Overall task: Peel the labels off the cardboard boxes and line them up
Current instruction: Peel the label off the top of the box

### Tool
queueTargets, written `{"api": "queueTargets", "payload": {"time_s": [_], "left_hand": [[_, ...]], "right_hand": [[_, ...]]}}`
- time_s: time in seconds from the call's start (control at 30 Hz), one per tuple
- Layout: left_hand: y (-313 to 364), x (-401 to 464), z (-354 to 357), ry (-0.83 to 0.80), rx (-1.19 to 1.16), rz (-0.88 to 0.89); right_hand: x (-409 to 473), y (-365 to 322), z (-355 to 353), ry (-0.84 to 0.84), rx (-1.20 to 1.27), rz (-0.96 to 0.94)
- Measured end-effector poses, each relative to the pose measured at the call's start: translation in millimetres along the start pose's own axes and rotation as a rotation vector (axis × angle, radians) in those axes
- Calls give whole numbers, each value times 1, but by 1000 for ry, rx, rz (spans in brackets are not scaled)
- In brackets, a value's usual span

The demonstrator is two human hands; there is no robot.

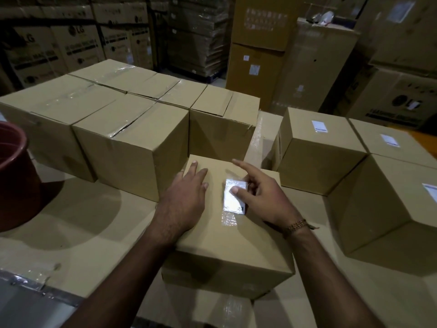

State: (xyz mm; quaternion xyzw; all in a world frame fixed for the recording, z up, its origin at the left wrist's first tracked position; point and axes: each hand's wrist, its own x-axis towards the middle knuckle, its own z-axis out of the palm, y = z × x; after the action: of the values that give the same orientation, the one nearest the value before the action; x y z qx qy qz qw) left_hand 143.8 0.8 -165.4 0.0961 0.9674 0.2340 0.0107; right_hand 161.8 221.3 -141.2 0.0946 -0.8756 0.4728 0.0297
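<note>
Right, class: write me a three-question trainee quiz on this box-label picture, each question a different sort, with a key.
1. True or false: the left hand rests flat on the near box.
2. Which hand touches the label? A left, B right.
3. Fill in: the boxes to the right each carry a white ____ on top.

Key: 1 true; 2 B; 3 label.

single head-worn wide-angle view, looking forward and down from close above the near box (227,237), both forearms entering from bottom edge; stacked cartons (71,39) far behind, edges bowed
</note>
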Motion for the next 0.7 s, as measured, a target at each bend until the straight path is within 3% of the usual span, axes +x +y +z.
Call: {"api": "queueTargets", "payload": {"time_s": [0.13, 0.33, 0.7], "left_hand": [[1, 0, -1, 1, 6, 3], [1, 0, 0, 3, 8, 2], [0, 1, 2, -1, 11, -6]], "right_hand": [[-12, -3, -2, -22, 74, 128], [-33, -10, 8, 103, 10, 238], [-45, -12, 7, 107, 4, 263]]}}
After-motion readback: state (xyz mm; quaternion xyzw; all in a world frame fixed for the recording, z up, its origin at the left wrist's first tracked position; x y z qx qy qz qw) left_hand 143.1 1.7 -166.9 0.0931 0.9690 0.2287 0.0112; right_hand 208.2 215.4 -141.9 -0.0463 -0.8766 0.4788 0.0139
